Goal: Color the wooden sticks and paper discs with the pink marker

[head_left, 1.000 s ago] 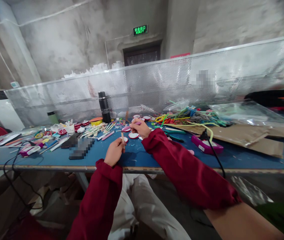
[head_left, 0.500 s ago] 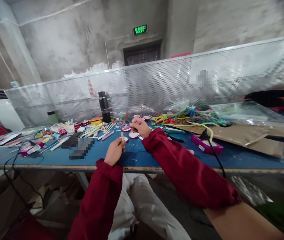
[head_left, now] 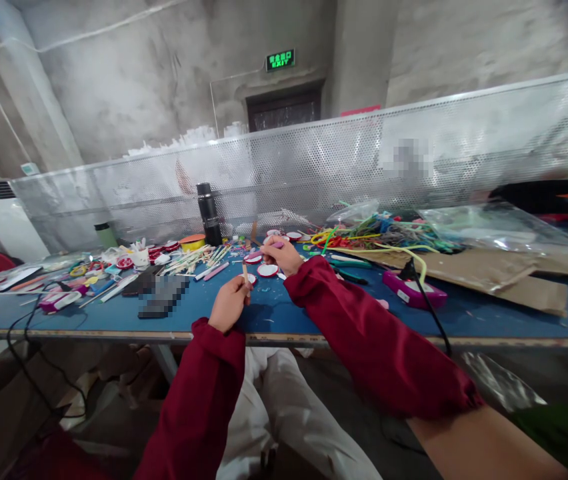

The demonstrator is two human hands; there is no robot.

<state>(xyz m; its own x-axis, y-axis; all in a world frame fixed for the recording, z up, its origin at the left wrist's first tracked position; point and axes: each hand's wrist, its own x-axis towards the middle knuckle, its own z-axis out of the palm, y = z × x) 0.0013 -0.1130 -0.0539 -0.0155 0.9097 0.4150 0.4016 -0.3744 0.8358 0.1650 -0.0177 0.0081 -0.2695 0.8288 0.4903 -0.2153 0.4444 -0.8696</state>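
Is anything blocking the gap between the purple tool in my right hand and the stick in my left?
Nothing visible stands between the purple tool and the stick; a red-rimmed white disc lies near your right hand.

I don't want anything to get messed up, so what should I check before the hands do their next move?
1. Left hand gripping the small tan stick: ok.
2. Right hand gripping the purple pen-like tool: ok.
3. Tool apart from stick: cannot tell, they look very close.
4. Loose things well away from the hands: not ok, red-rimmed white discs lie close by.
5. Black bottle standing up: ok.
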